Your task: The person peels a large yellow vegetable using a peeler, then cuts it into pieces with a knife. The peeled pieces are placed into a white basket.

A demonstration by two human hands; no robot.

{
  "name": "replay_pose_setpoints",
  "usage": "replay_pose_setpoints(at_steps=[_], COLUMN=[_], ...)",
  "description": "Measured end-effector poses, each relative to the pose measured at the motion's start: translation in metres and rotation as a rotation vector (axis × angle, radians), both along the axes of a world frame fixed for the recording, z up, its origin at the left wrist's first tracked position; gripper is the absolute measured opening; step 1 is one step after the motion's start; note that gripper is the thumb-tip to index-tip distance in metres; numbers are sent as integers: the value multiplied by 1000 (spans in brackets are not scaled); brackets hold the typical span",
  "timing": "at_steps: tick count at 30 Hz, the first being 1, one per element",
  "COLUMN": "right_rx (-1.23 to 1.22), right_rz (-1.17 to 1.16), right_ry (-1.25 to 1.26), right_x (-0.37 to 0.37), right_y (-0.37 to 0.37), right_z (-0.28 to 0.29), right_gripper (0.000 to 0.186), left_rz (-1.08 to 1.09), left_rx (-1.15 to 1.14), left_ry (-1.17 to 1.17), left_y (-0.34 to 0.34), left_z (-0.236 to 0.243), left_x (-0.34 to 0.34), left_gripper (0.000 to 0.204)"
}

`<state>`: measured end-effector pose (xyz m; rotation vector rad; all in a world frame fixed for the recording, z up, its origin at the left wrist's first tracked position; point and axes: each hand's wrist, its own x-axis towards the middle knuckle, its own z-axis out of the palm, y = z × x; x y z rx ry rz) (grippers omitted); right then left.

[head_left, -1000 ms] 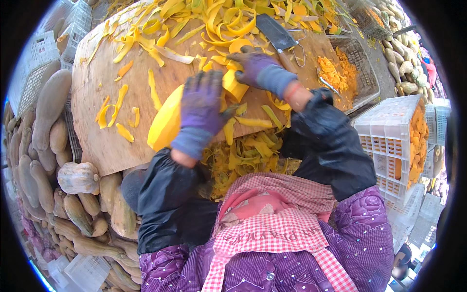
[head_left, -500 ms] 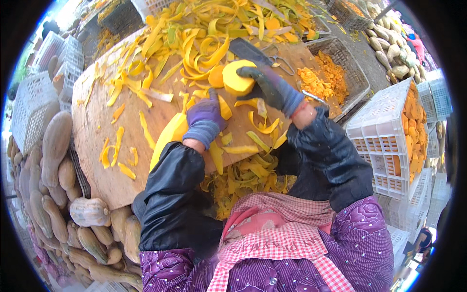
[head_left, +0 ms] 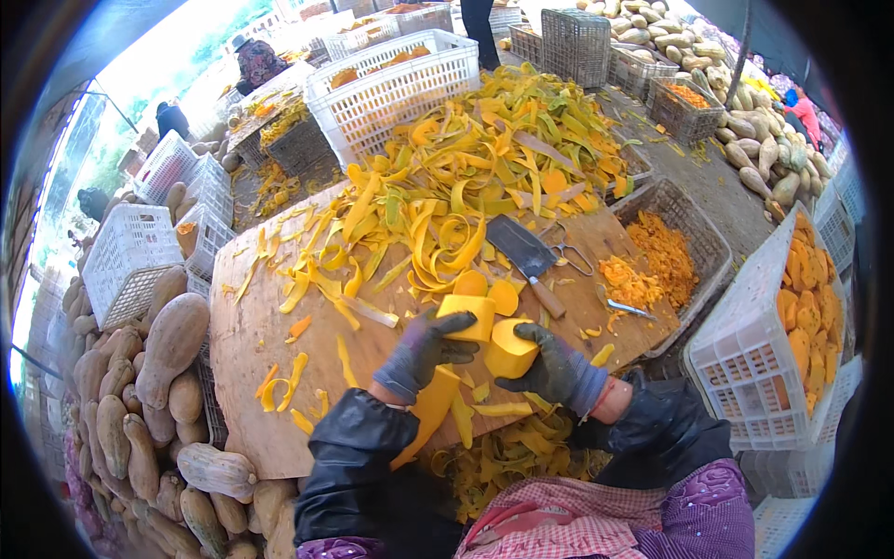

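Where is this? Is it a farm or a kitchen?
Probably an open-air squash-processing yard or market. Whole squash lie heaped on the ground, peelings cover a big wooden board, and plastic crates hold cut orange pieces.

Worn wooden tabletop (head_left: 251, 363), heap of yellow peel strips (head_left: 466, 177) across its far half, cleaver (head_left: 527, 253) and scissors (head_left: 570, 256) toward the right edge, orange pulp scraps (head_left: 626, 279) beside them, loose peels (head_left: 284, 382) near the left edge.
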<state>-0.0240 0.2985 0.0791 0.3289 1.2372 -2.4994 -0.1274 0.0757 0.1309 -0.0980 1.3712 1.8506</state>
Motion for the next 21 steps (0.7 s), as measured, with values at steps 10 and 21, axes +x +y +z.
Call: replay_pose_setpoints(at_steps=[10,21], right_rx=[-3,1049], right_rz=[-326,252], right_ry=[747,582], right_x=[-283,-68], right_y=[-10,-62], right_z=[254,10], right_gripper=[57,56], left_rz=[418,819], left_rx=[216,-751], left_ry=[902,1043], left_y=[-17,-185], left_z=[250,-16], left_x=[-215,77], left_gripper=[87,42])
